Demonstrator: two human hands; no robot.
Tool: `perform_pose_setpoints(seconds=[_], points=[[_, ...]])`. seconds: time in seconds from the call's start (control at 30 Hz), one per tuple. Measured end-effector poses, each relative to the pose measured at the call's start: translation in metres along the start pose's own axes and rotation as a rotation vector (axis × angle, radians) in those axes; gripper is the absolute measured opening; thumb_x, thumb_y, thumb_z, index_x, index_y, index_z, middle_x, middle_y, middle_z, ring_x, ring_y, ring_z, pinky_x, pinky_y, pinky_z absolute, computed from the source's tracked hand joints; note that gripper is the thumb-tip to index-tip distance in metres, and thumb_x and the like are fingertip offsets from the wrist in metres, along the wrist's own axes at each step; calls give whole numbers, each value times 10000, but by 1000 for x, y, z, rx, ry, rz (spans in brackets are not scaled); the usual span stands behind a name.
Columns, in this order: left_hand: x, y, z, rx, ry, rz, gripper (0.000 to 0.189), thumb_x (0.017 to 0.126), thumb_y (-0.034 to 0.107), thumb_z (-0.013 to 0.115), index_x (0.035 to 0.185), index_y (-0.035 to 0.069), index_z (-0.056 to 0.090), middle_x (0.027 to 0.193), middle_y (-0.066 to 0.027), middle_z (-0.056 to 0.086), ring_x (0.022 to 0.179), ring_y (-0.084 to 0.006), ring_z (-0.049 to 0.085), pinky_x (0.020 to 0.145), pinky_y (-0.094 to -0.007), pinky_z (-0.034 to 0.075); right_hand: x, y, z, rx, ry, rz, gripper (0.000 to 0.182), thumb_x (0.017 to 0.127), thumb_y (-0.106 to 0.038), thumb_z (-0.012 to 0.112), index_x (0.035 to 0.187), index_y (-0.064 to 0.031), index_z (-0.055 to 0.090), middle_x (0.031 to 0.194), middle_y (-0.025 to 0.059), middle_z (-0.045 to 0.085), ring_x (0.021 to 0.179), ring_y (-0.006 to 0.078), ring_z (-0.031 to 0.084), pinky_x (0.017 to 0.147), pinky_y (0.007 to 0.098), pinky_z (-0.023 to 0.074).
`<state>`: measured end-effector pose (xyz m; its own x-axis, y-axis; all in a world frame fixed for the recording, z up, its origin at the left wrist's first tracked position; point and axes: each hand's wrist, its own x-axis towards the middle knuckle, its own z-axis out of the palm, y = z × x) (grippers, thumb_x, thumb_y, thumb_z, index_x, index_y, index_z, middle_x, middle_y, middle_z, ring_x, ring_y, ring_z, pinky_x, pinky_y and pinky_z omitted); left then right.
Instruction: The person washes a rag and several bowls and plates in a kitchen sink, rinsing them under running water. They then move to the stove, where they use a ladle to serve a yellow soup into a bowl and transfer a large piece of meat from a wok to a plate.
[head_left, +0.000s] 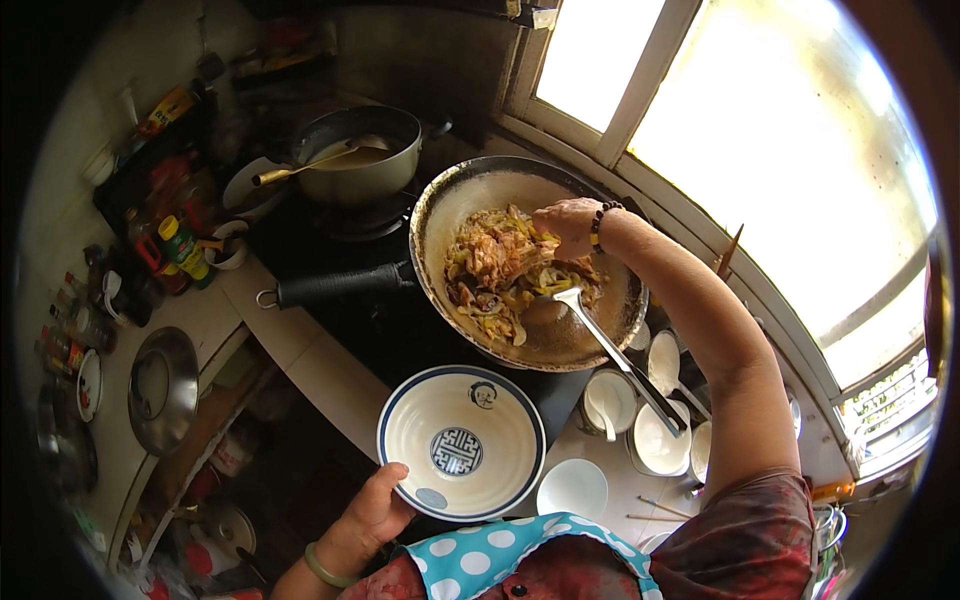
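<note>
My left hand (375, 499) grips the near-left rim of a white ceramic bowl (495, 457) with a dark blue edge and a blue pattern at its bottom. The bowl has no food in it. Over the wok (427, 202), my right hand (574, 227), with a beaded bracelet on its wrist, has its fingers at the narrow end of a browned piece of meat (495, 255) and seems to pinch it; the fingertips are partly hidden. Sliced vegetables (495, 319) lie around the meat. A metal spatula (600, 330) leans in the wok, its dark handle over the near-right rim.
Left of the wok, a deep pot (405, 161) holds liquid and a ladle (315, 161). Seasoning containers (604, 390) and a small white bowl (572, 489) stand at the right. Bottles (184, 244) and a metal lid (161, 390) line the left counter. The window (750, 135) borders the right.
</note>
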<state>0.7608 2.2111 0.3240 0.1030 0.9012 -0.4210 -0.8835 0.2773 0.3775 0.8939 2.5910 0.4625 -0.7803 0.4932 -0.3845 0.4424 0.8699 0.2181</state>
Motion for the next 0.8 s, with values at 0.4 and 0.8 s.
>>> perform_pose_setpoints(seconds=[0.4,0.8], points=[[8,0,-1,3,-20,29,650,720,232,571,1268,-3,312,1194,-144,462,1094,-249,462,942,-374,380,29,-7,5,-53,-213,-20,438,639,-249,644,1027,-86,521,905,125,606,873,293,577,713,390,463],[11,-2,4,6,-34,28,659,717,239,581,1269,1,312,1202,-139,458,1093,-240,465,945,-366,379,32,-21,12,-244,-97,17,427,687,-160,602,1063,-42,437,848,145,602,820,291,594,669,396,473]])
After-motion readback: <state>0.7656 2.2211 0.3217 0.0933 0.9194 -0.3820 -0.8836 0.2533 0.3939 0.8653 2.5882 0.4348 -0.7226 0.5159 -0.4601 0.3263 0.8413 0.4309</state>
